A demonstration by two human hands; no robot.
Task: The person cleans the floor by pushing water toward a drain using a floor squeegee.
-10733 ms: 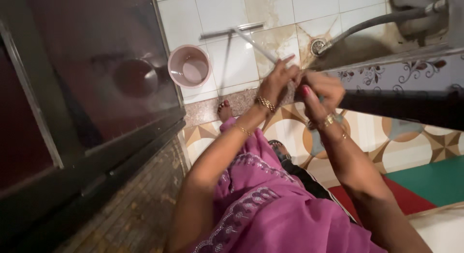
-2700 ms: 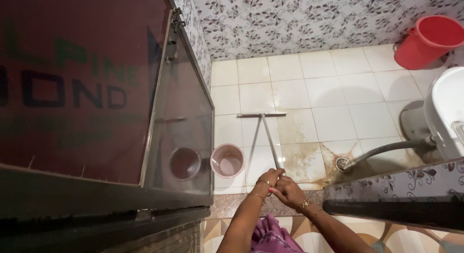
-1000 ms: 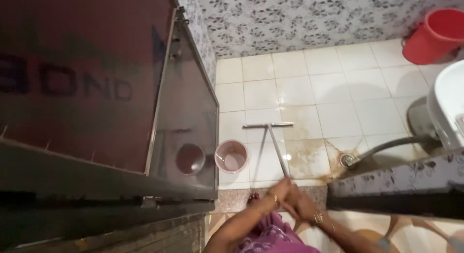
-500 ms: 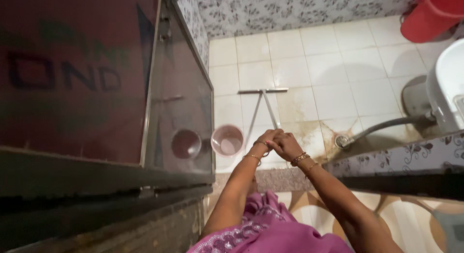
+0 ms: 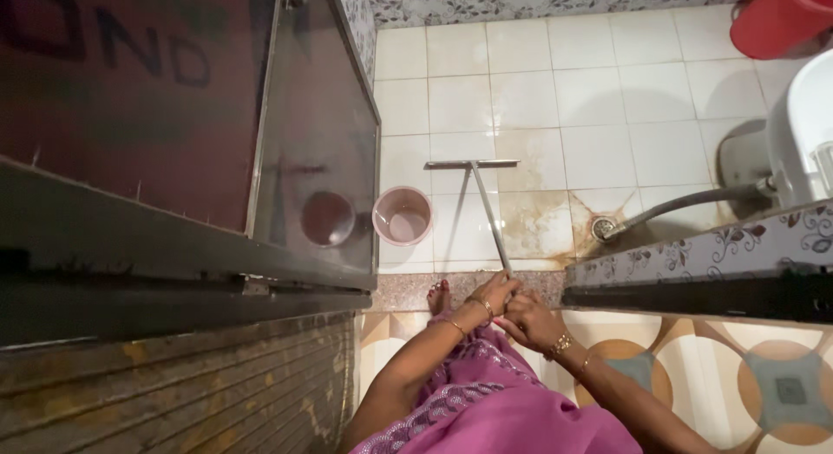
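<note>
Both hands grip the floor squeegee's handle.
Left hand (image 5: pixel 496 293) and right hand (image 5: pixel 528 319) fingers clench the squeegee (image 5: pixel 486 198); the pink mug (image 5: pixel 403 216), at nine o'clock, risks toppling.

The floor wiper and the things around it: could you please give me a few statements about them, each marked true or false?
1. Both hands grip the handle of the floor wiper. True: the left hand and right hand close on its near end.
2. The wiper's blade rests on the white tiled floor. True.
3. The pink bucket stands to the right of the wiper. False: it stands to its left, beside the open door.
4. The red bucket lies tipped over by the floor drain. False: it stands upright in the far right corner, away from the drain.
5. A grey hose runs to the drain. True.
</note>
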